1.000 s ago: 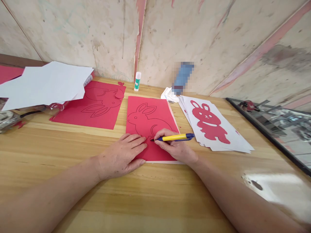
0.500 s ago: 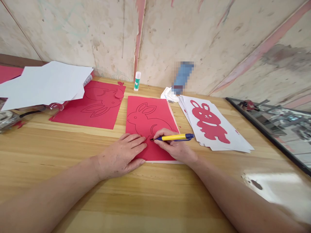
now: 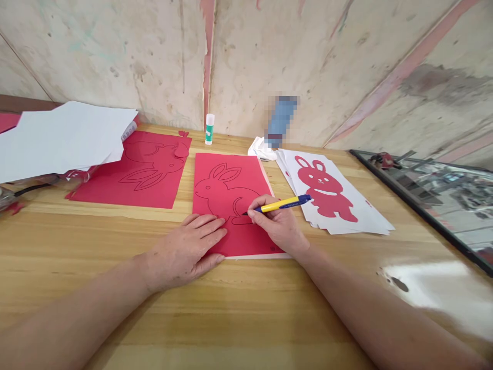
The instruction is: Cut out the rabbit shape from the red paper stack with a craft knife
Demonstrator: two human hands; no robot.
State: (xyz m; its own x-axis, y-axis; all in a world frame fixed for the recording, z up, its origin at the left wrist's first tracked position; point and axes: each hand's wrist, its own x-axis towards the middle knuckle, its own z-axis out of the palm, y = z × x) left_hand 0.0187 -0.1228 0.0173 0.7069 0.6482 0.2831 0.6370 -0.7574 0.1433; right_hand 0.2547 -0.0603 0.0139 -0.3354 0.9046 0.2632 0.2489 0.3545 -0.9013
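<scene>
A stack of red paper (image 3: pixel 215 237) lies in front of me, its top sheet bearing a rabbit outline in dark ink. My left hand (image 3: pixel 192 245) rests flat on the sheet's lower left corner, fingers stretched out. Pinched in my right hand (image 3: pixel 283 226) is a yellow and blue pen (image 3: pixel 283 204), its tip at the rabbit's hind foot. That hand lies over the sheet's right side and hides part of the drawing. Left of the stack is another red sheet (image 3: pixel 103 185) with a rabbit outline, turned sideways.
White sheets (image 3: pixel 69 136) lie piled at the left. A glue stick (image 3: pixel 209 129) stands near the wall beside crumpled tissue (image 3: pixel 262 149). White papers with a red rabbit cutout (image 3: pixel 327 187) lie at the right, near a black-framed mirror-like panel (image 3: pixel 423 210). The table (image 3: pixel 215 318) is wooden.
The pen tip has moved right and slightly up along the hind foot, where a longer line now shows. My left hand still rests on the paper. The whole view has shifted slightly.
</scene>
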